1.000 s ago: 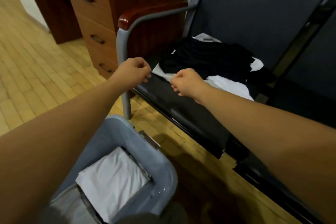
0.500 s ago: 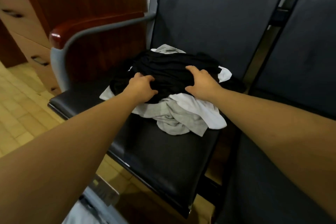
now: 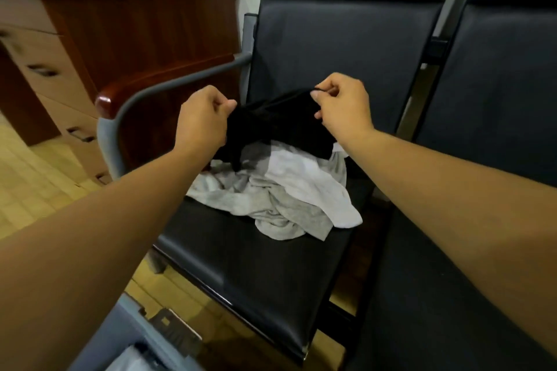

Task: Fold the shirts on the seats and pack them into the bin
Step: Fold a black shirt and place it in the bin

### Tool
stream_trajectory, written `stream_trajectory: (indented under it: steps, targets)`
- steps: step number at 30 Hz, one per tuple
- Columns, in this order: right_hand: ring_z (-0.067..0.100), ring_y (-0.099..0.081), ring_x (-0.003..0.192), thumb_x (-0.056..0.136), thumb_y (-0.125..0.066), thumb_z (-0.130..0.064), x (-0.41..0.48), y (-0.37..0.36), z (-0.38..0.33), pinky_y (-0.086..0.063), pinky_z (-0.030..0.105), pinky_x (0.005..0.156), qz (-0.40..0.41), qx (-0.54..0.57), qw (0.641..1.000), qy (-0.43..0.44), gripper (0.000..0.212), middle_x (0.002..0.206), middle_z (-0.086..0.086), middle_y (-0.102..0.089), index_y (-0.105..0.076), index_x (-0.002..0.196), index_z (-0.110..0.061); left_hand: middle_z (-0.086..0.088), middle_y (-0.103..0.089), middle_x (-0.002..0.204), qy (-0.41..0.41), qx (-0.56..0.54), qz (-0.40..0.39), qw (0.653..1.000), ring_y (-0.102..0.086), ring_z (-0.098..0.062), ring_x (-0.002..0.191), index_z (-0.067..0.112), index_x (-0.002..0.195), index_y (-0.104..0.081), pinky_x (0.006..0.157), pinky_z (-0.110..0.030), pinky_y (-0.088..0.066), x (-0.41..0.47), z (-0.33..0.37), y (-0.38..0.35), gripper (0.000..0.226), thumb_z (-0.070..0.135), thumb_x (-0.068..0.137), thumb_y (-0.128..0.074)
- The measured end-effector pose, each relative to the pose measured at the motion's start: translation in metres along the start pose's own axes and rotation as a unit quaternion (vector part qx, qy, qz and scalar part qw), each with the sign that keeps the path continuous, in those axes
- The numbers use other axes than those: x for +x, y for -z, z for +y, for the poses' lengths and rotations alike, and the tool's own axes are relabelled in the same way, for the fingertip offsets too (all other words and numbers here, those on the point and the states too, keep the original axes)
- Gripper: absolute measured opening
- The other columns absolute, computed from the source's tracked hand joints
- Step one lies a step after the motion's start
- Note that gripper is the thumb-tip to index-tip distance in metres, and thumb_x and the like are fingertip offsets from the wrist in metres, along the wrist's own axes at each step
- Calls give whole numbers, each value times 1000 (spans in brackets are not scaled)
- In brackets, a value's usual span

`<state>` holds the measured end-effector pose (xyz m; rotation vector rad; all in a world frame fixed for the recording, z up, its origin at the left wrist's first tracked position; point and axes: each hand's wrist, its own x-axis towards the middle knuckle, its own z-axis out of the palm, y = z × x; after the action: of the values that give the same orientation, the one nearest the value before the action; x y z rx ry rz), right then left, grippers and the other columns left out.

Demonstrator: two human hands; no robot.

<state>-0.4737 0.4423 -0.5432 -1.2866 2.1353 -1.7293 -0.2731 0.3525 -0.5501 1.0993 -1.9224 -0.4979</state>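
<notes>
A black shirt hangs lifted above the dark seat, stretched between both hands. My left hand pinches its left edge. Its upper right edge is pinched by my right hand. Under it, a grey shirt and a white shirt lie crumpled together on the seat cushion. The grey bin shows only at the bottom left corner, with a bit of white cloth inside it.
A grey metal armrest with a wooden cap borders the seat on the left. A wooden drawer cabinet stands behind it. A second dark seat adjoins on the right. Yellow tiled floor lies to the left.
Both hands went from pressing on the black shirt to pinching it and lifting it off the pile. The grey and white shirts beneath are now uncovered. The view rose toward the backrest.
</notes>
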Motion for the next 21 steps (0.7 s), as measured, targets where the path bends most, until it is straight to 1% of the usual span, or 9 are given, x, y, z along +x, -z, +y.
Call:
stream_trajectory:
  steps: [2,4,6,9,11,13,17,19,21]
  targets:
    - [21,-64,66,96,-64,-11,-3,23,-34,-58,40,65,23,53,998,8,12,75,3,-60,-62,85,-6,2,-51,78,-14,-49,28,998,-45,-9,63,8,103,-55,49,-13,-38,-2,25,20,20,27,106,-49]
    - [14,-64,64,97,-62,-10,-9,49,-67,-60,36,68,42,92,995,13,16,76,0,-61,-60,82,-12,0,-50,82,-32,-83,51,995,-43,-10,66,9,107,-52,56,-20,-38,-6,53,40,21,28,108,-44]
    - [14,-64,65,97,-61,-8,-18,80,-97,-61,36,70,60,125,990,15,21,78,1,-61,-57,78,-15,1,-50,85,-41,-117,77,989,-43,-10,70,10,106,-51,58,-17,-37,-10,87,60,20,28,108,-42]
    - [12,-54,69,97,-61,-11,-39,133,-134,-49,27,65,84,100,991,21,20,76,-1,-54,-55,79,-16,6,-52,86,-54,-162,89,981,-49,-11,79,11,108,-52,68,-22,-40,-21,142,84,21,30,108,-42]
    - [8,-47,67,98,-58,-13,-57,170,-149,-39,22,60,89,48,995,10,18,74,-4,-50,-51,82,-14,1,-56,91,-54,-204,61,976,-51,-11,82,9,110,-54,76,-26,-43,-33,178,88,25,31,107,-42]
    - [11,-47,67,100,-57,-15,-78,205,-149,-37,25,59,68,9,997,-27,19,76,-1,-50,-49,83,-13,-1,-56,91,-56,-227,22,972,-51,-13,82,9,106,-55,76,-33,-42,-51,209,81,27,32,107,-43]
    - [24,-57,79,96,-64,-24,-126,269,-125,-44,33,71,28,-26,993,-115,16,85,11,-60,-61,85,-13,1,-53,84,-71,-209,-70,973,-49,-16,83,13,92,-51,69,-28,-28,-100,258,39,24,32,106,-45]
    - [20,-60,80,97,-64,-25,-151,299,-103,-46,30,70,40,-34,988,-145,18,86,8,-64,-63,86,-11,3,-52,81,-55,-212,-127,967,-47,-14,78,13,91,-51,69,-30,-29,-127,274,13,26,33,106,-45]
    - [16,-64,86,98,-63,-22,-171,325,-76,-47,26,67,73,-56,981,-170,24,94,6,-71,-64,92,1,3,-53,82,-38,-220,-169,960,-47,-13,75,12,93,-52,69,-32,-32,-154,285,-14,27,33,106,-45]
